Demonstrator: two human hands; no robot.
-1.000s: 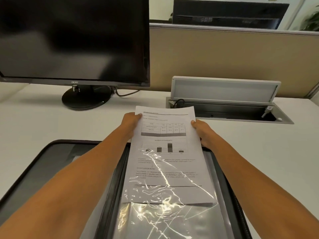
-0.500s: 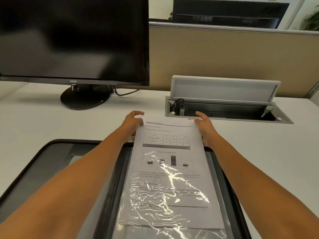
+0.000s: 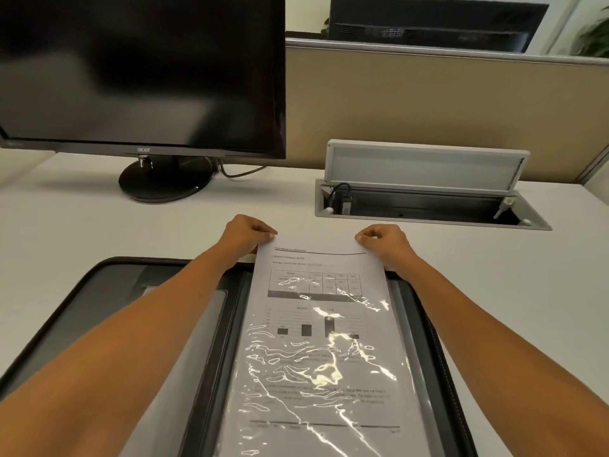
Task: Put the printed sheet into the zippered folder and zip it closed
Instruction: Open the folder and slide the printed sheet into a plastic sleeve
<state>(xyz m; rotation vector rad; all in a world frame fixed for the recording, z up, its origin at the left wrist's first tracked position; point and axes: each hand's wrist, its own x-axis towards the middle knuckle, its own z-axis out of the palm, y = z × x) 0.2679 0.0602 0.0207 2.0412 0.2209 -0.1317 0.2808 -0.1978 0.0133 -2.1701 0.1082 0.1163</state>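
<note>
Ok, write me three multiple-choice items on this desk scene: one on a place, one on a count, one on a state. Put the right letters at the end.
1. Where is the printed sheet?
A. On the monitor's stand.
B. On the right half of the zippered folder, its lower part under a clear sleeve.
C. In the cable box.

2. How many hands pinch the sheet's top edge?
A. None.
B. One.
C. Two.

3. What state is the folder in?
A. Lying open flat.
B. Zipped closed.
C. Standing upright.

Answers:
1 B: glare from the sleeve runs across the sheet's print.
2 C: the left hand and the right hand each pinch a top corner.
3 A: both halves lie spread on the desk.
</note>
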